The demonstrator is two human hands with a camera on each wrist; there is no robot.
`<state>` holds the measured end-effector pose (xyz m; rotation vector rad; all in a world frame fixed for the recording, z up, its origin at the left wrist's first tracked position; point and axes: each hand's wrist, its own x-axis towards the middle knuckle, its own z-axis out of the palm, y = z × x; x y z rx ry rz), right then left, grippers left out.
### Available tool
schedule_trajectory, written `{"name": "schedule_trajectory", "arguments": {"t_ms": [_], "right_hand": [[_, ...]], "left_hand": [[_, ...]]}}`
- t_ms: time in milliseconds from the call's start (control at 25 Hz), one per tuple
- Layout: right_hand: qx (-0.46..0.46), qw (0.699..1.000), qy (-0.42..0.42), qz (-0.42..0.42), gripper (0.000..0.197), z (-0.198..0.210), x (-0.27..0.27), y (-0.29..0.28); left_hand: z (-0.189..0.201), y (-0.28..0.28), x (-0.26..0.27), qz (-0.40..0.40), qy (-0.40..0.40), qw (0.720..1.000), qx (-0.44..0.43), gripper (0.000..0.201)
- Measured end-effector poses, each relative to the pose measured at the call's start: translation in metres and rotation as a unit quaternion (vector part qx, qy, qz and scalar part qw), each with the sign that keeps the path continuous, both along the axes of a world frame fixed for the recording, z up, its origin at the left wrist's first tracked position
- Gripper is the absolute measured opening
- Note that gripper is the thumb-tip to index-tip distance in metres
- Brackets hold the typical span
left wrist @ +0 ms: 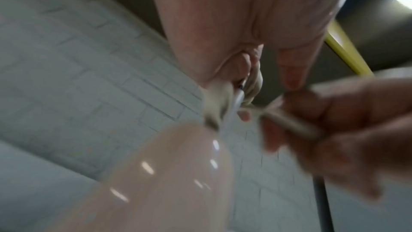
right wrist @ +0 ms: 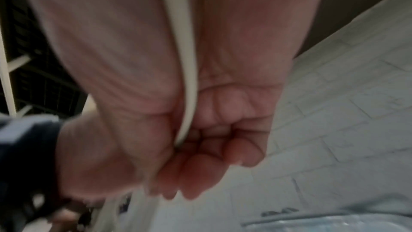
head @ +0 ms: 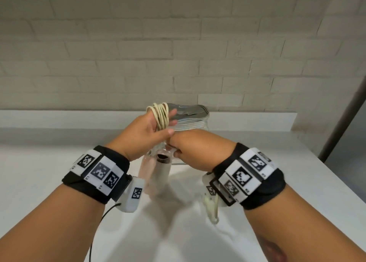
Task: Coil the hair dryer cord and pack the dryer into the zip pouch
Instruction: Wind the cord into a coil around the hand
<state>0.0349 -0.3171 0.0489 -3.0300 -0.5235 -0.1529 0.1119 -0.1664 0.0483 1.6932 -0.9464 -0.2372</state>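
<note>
The cream cord [head: 161, 114] is wound in several loops around the fingers of my raised left hand [head: 150, 127], which holds the coil [left wrist: 254, 84]. Just below it, my right hand [head: 178, 145] is a fist gripping the cord [right wrist: 188, 77], which runs through its palm. The cord's loose end [head: 213, 208] hangs under my right wrist. The pale pink hair dryer [head: 158, 172] is below both hands, its dark opening facing up; I cannot tell whether it rests on the counter. Its glossy body [left wrist: 167, 174] fills the lower left wrist view. The clear zip pouch [head: 192, 121] stands behind the hands.
A white counter [head: 59, 153] runs to a raised ledge under a pale brick wall [head: 118, 44]. The counter's edge slants down on the right [head: 340, 182], beside a grey post [head: 342, 119]. A thin black cable [head: 103, 218] hangs from my left wrist band.
</note>
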Motion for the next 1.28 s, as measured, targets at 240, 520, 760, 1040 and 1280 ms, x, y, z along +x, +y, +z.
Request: {"name": "schedule_trajectory", "arguments": {"t_ms": [240,520,760,1040,1280], "right_hand": [[0.142,0.989,-0.029,-0.023,0.013,0.06,-0.038,-0.033],[0.47,0.874,0.005,-0.125,0.016,0.022,0.003,-0.067],[0.363,0.917,-0.037,-0.161,0.027,-0.023,0.023,-0.033],[0.096,0.991,-0.059,-0.076,0.028,-0.02,0.01,0.008],[0.028,0.998,-0.062,-0.014,0.024,0.027,-0.021,0.002]], "left_hand": [[-0.001,0.022,0.007,0.057,-0.102,0.98,0.162,0.046],[0.009,0.017,-0.006,0.006,0.016,0.999,0.051,0.029],[0.012,0.011,0.0,-0.029,0.126,0.983,-0.133,0.032],[0.0,-0.002,0.002,0.041,0.146,0.97,-0.19,0.026],[-0.008,-0.002,-0.009,0.059,-0.068,0.994,0.063,0.033]]}}
